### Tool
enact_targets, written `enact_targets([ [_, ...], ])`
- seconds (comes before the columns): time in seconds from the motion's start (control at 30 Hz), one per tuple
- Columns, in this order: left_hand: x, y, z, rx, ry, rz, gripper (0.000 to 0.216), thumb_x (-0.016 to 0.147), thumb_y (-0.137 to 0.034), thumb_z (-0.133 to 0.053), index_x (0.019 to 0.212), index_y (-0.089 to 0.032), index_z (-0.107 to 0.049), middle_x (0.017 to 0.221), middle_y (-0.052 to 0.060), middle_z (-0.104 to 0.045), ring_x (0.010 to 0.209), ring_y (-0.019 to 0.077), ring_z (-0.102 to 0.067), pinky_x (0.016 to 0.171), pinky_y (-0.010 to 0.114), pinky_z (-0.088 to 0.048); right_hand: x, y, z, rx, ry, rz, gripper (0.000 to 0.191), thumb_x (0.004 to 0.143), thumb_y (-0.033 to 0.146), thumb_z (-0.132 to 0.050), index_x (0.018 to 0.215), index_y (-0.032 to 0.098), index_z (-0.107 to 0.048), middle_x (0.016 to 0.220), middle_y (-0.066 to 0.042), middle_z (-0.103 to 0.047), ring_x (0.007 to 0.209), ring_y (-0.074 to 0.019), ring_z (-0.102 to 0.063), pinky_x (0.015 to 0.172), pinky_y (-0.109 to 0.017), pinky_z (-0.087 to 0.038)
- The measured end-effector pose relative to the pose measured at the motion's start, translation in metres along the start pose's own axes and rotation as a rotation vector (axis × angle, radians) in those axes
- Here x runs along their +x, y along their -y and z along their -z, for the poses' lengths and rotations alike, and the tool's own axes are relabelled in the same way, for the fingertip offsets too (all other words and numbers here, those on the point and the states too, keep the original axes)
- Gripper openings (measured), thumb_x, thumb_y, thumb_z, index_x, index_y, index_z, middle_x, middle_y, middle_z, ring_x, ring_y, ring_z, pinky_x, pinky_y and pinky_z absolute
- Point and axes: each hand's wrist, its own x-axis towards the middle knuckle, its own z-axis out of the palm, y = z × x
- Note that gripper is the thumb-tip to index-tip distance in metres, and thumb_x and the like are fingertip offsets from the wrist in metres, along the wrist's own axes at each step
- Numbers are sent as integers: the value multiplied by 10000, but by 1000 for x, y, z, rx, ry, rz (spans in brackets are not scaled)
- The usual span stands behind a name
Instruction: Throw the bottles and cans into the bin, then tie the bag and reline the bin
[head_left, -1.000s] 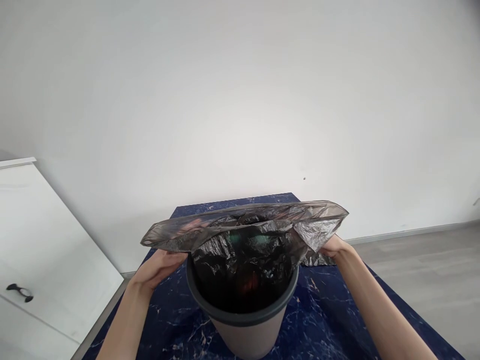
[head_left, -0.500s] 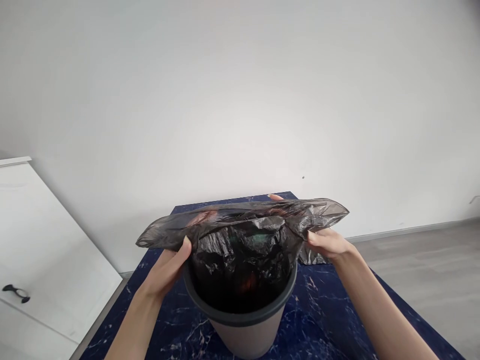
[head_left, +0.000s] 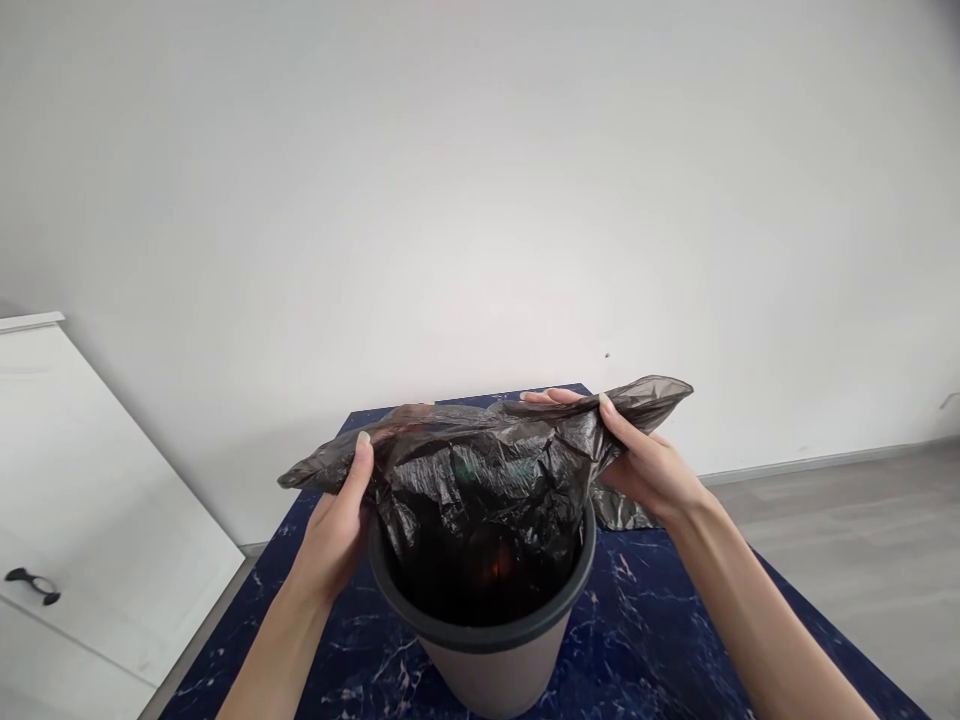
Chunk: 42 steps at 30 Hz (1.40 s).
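Observation:
A thin black, see-through garbage bag [head_left: 480, 470] hangs partly inside a trash can [head_left: 495, 660] with a dark rim and a grey-beige body. My left hand [head_left: 341, 520] grips the bag's upper left side, thumb on the near face and fingers behind the film. On the right, my right hand [head_left: 645, 460] pinches the bag's top edge, its thumb in front and fingertips showing past the far side. Both upper corners of the bag stick out beyond my hands. Greenish and orange patches show dimly through the plastic; what they are I cannot tell.
The can stands on a blue marble-patterned table [head_left: 660, 620] against a white wall [head_left: 480, 200]. Another piece of dark plastic film [head_left: 622, 510] lies on the table behind my right hand. A white cabinet [head_left: 97, 500] with a black handle [head_left: 32, 586] stands at left.
Both my hands have risen slightly with the bag. My right thumb has moved up to the bag's top edge, and the bag's right corner now tilts higher.

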Motion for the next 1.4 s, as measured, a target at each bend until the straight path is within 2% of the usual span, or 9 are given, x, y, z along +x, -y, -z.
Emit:
enact_targets([
  [0.3,-5,-4,-10,-254,286,-216,500,1085,-594,-573,1482,-314,-693,1653,-9,-591,1604,307,-454,1216,382,-533,6,0,-10,113,-92,135,332,1082,564,-596,1187,328,-806,1473,-3,-735,1551,-245,-524,1344,-502,-347],
  [0.43,-12,-9,-15,-334,270,-256,397,1097,-551,-572,1382,-328,-735,1603,5,-644,1576,309,-499,1241,451,-519,3,7,-18,199,-117,148,248,1063,534,-649,989,326,-761,989,-1,-824,1494,-249,-591,1320,-517,-381],
  [0.6,-17,-12,-15,-379,234,-238,258,1052,-521,-671,1017,-277,-748,1436,18,-761,1489,341,-598,1221,513,-531,-6,23,-36,96,-37,188,264,1075,498,-662,901,309,-722,460,109,-414,653,-184,-752,1186,-511,-516],
  [0.67,-18,-14,-12,-373,191,-246,280,1026,-516,-719,912,-261,-701,1211,22,-832,1374,341,-688,1160,503,-579,-9,29,-46,52,26,221,313,1127,459,-573,915,292,-732,464,127,-384,417,-110,-508,1036,-448,-600],
  [0.8,-25,-20,-9,-376,270,-323,325,1003,-459,-777,806,-240,-640,713,-34,-698,823,199,-782,1011,356,-639,-14,37,-64,-27,106,245,367,1161,413,-491,946,248,-737,530,118,-337,413,-90,-258,712,-337,-617],
  [0.93,-37,-27,-11,-377,564,-355,347,1121,-397,-594,816,-235,-637,521,-86,-393,414,90,-355,649,248,-587,-25,42,-77,-188,95,196,393,1167,458,-465,960,238,-717,576,84,-374,480,-111,-334,551,-268,-495],
  [1.13,-54,-21,-9,75,627,-563,430,1148,-498,-481,870,-247,-691,544,-44,-437,466,121,-357,529,280,-399,-40,49,-89,-517,139,173,305,1158,423,-500,1036,254,-722,688,23,-624,576,-135,-545,651,-305,-513],
  [1.27,-59,-22,-7,471,641,-582,434,1160,-462,-431,876,-266,-694,763,44,-707,709,204,-673,722,330,-539,-44,53,-91,-699,297,120,239,1110,202,-506,972,263,-692,926,-15,-749,819,-175,-710,830,-330,-560],
  [1.4,-61,-26,-6,684,582,-595,367,1150,-420,-450,948,-311,-737,972,30,-785,944,236,-725,877,304,-543,-49,55,-93,-1023,330,88,283,985,58,-490,1067,268,-662,1118,-49,-754,1011,-240,-704,868,-375,-559],
])
